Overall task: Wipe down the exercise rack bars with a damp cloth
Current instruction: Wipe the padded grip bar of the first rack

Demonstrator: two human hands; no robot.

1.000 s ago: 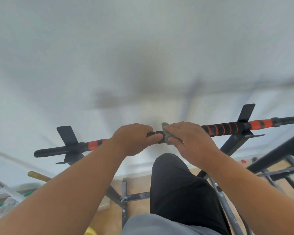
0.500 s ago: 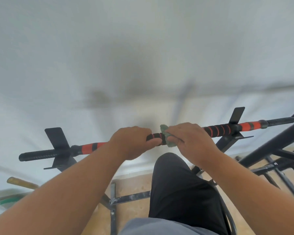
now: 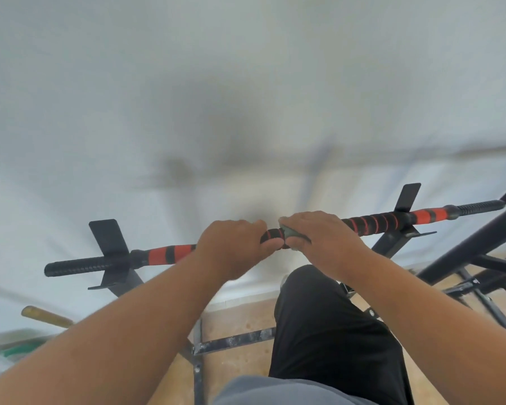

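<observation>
A horizontal bar (image 3: 170, 254) with black and orange wrapping runs across the view on two black rack brackets. My left hand (image 3: 231, 248) grips the bar near its middle. Just to its right, my right hand (image 3: 319, 238) holds a small grey-green cloth (image 3: 292, 233) wrapped against the bar. Most of the cloth is hidden under my fingers. A short stretch of black bar shows between the two hands.
The white wall (image 3: 246, 97) stands close behind the bar. Black rack frame tubes (image 3: 465, 249) slope down at the right. A floor brace (image 3: 234, 342) lies below on the tan floor. My black-trousered leg (image 3: 327, 331) is raised in the middle. A wooden handle (image 3: 46, 315) lies at the lower left.
Both hands stay on the middle of the bar, the right hand with the cloth sitting closer to the left hand. The view has shifted slightly, so the bar appears further right.
</observation>
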